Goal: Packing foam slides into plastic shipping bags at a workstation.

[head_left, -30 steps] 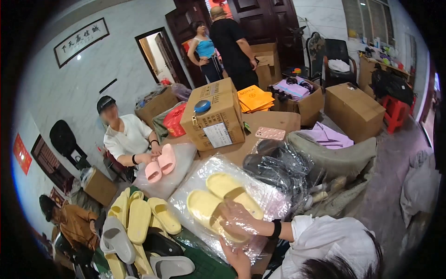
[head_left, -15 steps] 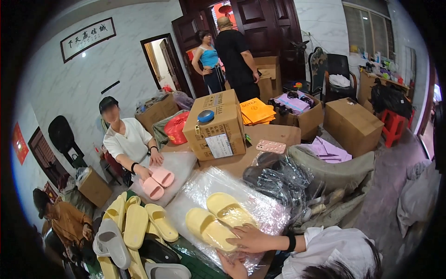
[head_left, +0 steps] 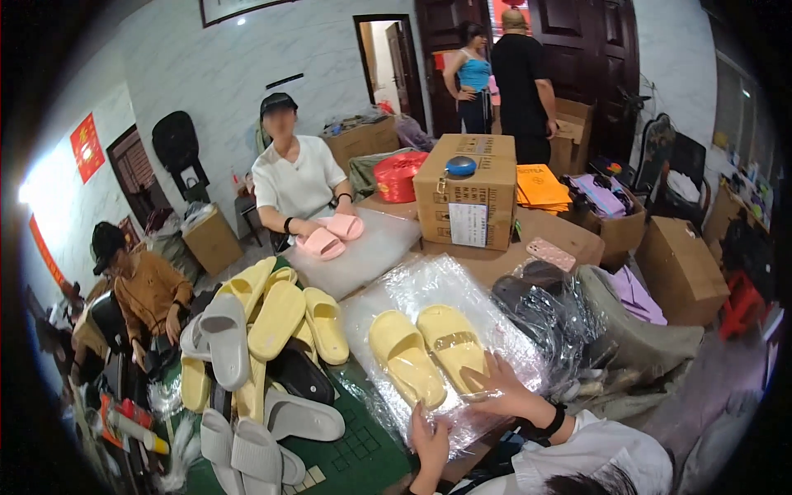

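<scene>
A pair of yellow slides, a left slide point(head_left: 406, 355) and a right slide point(head_left: 454, 342), lies side by side on a stack of clear plastic bags point(head_left: 371, 301). Clear film covers the heel part of the right slide. At the left slide's heel, my left hand point(head_left: 431, 441) is closed on the edge of a clear plastic bag. My right hand point(head_left: 510, 389) grips the film beside the right slide's heel, its fingertips against the slide. Left of the stack are piled yellow slides point(head_left: 276, 320), grey slides point(head_left: 224, 338) and a black slide point(head_left: 301, 371).
Across the table a person in white point(head_left: 297, 173) handles pink slides point(head_left: 330, 235). A cardboard box point(head_left: 466, 194), a phone point(head_left: 551, 253) and plastic-wrapped dark footwear point(head_left: 544, 305) stand or lie beyond. Another person in brown point(head_left: 148, 293) sits at the left.
My view has turned left and down. My right hand has shifted from lying across the slides to the right slide's heel. The person opposite still handles the pink slides.
</scene>
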